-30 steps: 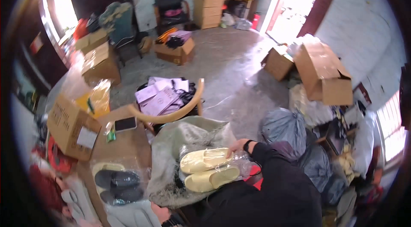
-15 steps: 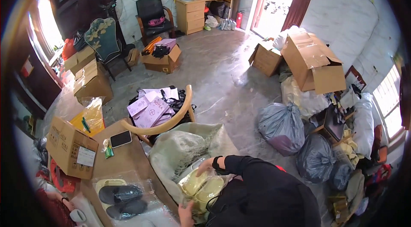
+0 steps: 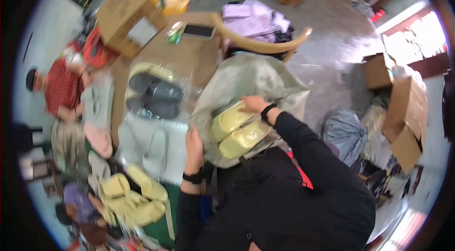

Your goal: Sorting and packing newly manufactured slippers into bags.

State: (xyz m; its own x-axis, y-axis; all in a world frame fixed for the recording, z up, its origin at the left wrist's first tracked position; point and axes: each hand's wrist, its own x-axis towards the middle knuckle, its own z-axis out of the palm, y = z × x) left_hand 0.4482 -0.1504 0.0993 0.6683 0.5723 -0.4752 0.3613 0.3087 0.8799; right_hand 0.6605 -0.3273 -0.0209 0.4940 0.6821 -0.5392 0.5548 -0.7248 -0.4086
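Observation:
A pair of pale yellow slippers (image 3: 240,132), wrapped in clear plastic, lies at the mouth of a large whitish-green woven sack (image 3: 265,73). My right hand (image 3: 253,104) has its fingers bent over the slippers' far right end, gripping them. To the left of the sack my left hand (image 3: 194,147) is raised with its fingers stretched out, holding nothing; it is apart from the slippers. Left of that hand, dark grey slippers (image 3: 154,108) and pale grey-white slippers (image 3: 155,156) lie in clear plastic on the table.
Loose yellow slippers (image 3: 147,210) are heaped at the lower left. A person in red (image 3: 64,85) sits at the left, with other people below. A phone (image 3: 199,31) and a cardboard box (image 3: 128,19) stand beyond; a curved wooden chair back (image 3: 265,45) borders the sack. Grey bags (image 3: 343,132) are right.
My view has swung left and down, bringing the people and the loose yellow slippers into sight. My right hand stays at the wrapped yellow slippers; my left hand remains beside the sack.

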